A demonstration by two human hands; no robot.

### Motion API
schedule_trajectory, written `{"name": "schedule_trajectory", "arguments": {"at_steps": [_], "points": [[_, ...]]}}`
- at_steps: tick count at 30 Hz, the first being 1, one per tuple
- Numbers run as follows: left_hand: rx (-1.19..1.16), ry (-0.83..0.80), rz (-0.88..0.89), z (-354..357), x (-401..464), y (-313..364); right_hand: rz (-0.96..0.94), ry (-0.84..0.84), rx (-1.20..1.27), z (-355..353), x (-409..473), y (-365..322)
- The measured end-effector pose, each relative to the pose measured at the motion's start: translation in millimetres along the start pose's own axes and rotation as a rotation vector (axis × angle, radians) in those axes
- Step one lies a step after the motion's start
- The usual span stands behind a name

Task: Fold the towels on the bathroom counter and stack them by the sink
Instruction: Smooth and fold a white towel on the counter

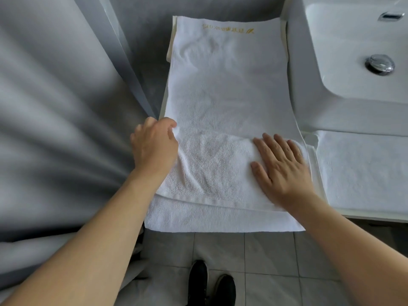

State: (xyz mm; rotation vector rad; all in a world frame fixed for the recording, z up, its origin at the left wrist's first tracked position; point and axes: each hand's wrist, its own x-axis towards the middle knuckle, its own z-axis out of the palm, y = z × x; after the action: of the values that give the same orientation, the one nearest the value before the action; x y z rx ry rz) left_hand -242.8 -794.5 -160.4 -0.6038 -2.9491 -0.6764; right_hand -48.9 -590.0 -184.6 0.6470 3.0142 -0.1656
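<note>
Your right hand (281, 167) lies flat on the white towel (220, 102), fingers straight and slightly spread, pressing the folded-over flap near its right edge; your left hand (154, 146) sits at the opposite edge with its fingers curled, apparently pinching the fold's corner, though the fingertips are turned under and you cannot tell how much cloth they hold. Nearest you, below both palms, the towel's front hem (220, 226) overhangs the counter's edge above the tiled floor (265, 272) and your shoes (212, 283). That is likely the main risk: if you lift both hands together, the hanging weight could drag the cloth toward you and undo the fold. Between your two hands the flap is rumpled, not smooth, so folding again from here would probably trap creases and leave a lumpy, uneven stack. To the right of your right fingers, just beside them, a second towel (362, 173) lies flat by the sink (331, 51); a careless sweep outward could shove or ruck it. Beyond your fingertips the rest of the towel stretches away flat on a cream mat (171, 45), with gold lettering (227, 30) at the far end; pulling hard from the near end may skew it off the mat. Left of your left fingers hangs a grey curtain (55, 107), touching or nearly touching your knuckles, and it could catch.
</note>
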Motion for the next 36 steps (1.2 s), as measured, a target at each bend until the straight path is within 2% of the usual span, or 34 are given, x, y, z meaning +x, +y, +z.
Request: {"name": "schedule_trajectory", "arguments": {"at_steps": [2,5,6,8,9,10,11,12,13,14,18,20,22,25,28,31,36], "points": [[-0.092,-0.021,-0.065,-2.5,1.9,-10.0,-0.003,-0.010,0.003,0.4,1.0,0.9],[0.080,-0.145,-0.101,-6.6,1.3,-28.4,-0.022,-0.023,0.013,2.6,3.6,4.0],[0.144,-0.129,-0.076,-9.9,-1.3,-28.5,-0.027,-0.026,0.008,3.4,3.5,4.6],[0.137,-0.004,0.116,-17.2,-12.2,-19.1,-0.028,-0.038,-0.004,3.7,3.6,5.0],[0.083,-0.010,0.249,-20.4,-21.5,-12.6,-0.029,-0.053,-0.005,3.5,4.2,5.0],[0.044,-0.140,0.360,-23.2,-32.8,-5.5,-0.028,-0.081,-0.004,3.1,5.3,4.8],[0.062,-0.347,0.425,-25.0,-45.3,1.7,-0.025,-0.119,-0.003,2.0,6.7,4.9],[0.156,-0.536,0.455,-24.9,-56.5,6.5,-0.027,-0.160,-0.002,0.1,8.1,5.5],[0.265,-0.634,0.476,-23.4,-65.4,8.1,-0.040,-0.197,0.002,-2.7,8.3,6.0],[0.341,-0.652,0.489,-21.9,-71.5,8.9,-0.075,-0.213,0.020,-6.9,6.6,5.9],[0.464,-0.448,0.543,-20.1,-76.8,22.2,-0.337,-0.192,0.245,-31.1,-15.1,-5.4],[0.372,-0.406,0.515,-21.7,-67.5,25.0,-0.416,-0.223,0.171,-37.4,-22.1,-10.1],[0.250,-0.411,0.400,-29.0,-47.6,28.2,-0.434,-0.223,0.086,-39.9,-18.1,-9.5],[0.223,-0.370,0.251,-42.8,-5.1,33.6,-0.330,-0.185,0.117,-54.3,4.2,-0.8],[0.241,-0.219,0.176,-51.0,24.6,38.8,-0.143,-0.258,0.016,-79.4,39.9,15.9],[0.101,-0.108,0.063,-49.0,46.8,45.7,-0.067,-0.284,-0.063,-100.9,80.0,34.2],[-0.155,-0.047,-0.120,-21.3,87.2,49.4,-0.015,-0.103,-0.183,-127.6,145.8,38.3]]}}
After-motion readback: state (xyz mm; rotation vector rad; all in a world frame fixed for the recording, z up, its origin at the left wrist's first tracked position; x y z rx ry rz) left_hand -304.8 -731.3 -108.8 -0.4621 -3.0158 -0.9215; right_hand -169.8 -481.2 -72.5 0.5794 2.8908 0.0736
